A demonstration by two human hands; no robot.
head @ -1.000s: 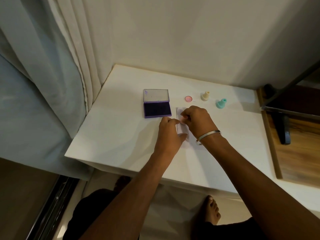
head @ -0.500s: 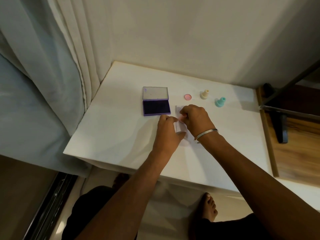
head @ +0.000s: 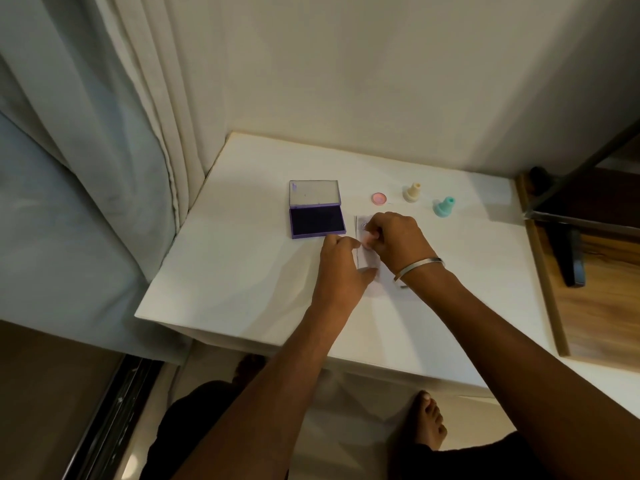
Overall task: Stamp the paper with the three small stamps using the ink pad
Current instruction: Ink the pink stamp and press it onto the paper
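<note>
A small white paper [head: 369,263] lies on the white table [head: 242,271], with a purple spiral print near its top edge. My right hand [head: 398,242] grips a small pink stamp [head: 367,240] and holds it on the paper, below that print. My left hand [head: 341,271] rests on the paper's left edge with fingertips and thumb pressing it flat. The open purple ink pad [head: 317,220] sits just left of the paper. A pink cap [head: 379,198], a cream stamp [head: 412,192] and a teal stamp [head: 444,206] stand behind the paper.
A wall runs behind the table and a curtain [head: 104,133] hangs at its left. A wooden surface [head: 599,306] with a dark flat object [head: 571,258] adjoins the table's right side. My bare foot [head: 429,424] shows below the front edge.
Both hands stay on the paper in nearly the same grip. The head camera has shifted slightly, so the whole scene sits a little higher in view.
</note>
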